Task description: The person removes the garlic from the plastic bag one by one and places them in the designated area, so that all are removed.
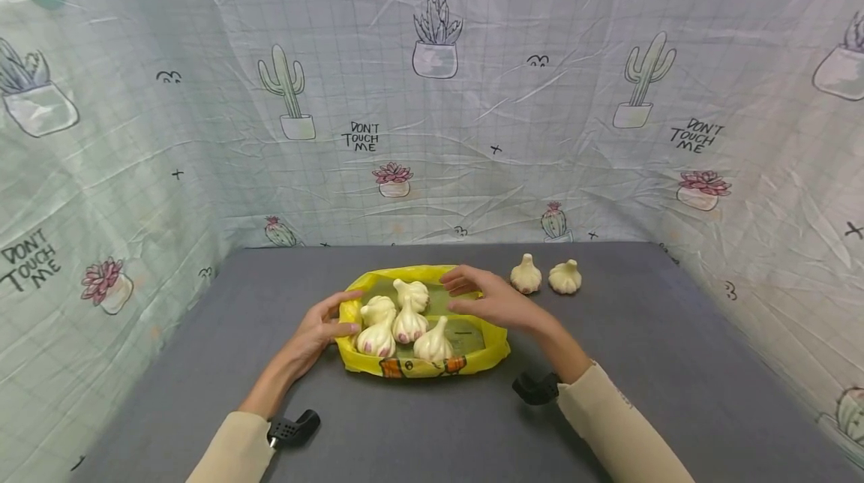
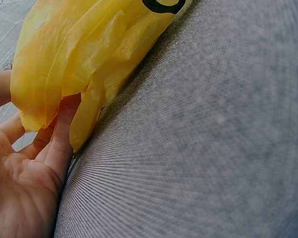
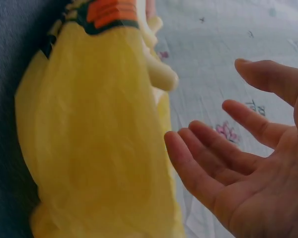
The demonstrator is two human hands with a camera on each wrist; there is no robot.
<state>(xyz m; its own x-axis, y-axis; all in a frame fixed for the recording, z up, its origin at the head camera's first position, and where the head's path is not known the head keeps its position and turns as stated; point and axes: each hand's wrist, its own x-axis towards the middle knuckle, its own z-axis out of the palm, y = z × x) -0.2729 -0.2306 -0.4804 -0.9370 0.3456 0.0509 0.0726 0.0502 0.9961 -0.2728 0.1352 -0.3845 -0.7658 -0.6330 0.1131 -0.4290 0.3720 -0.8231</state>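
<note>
A yellow plastic bag [image 1: 418,368] with an orange and black print lies with its mouth up, its rim spread wide. Several garlic bulbs [image 1: 434,343] with pinkish bases sit inside, mostly toward its left half. My left hand [image 1: 313,333] holds the bag's left end, thumb and forefinger at the rim; in the left wrist view its other fingers reach in under the yellow plastic [image 2: 89,59]. My right hand [image 1: 496,299] hovers over the bag's right part, fingers loosely spread and holding nothing. The right wrist view shows its palm [image 3: 258,193] beside the bag's wall.
Two more garlic bulbs, one upright [image 1: 526,274] and one tilted [image 1: 565,277], lie on the grey table [image 1: 432,430] beyond the bag to the right. A pale curtain [image 1: 499,93] printed with potted cacti encloses the back and sides.
</note>
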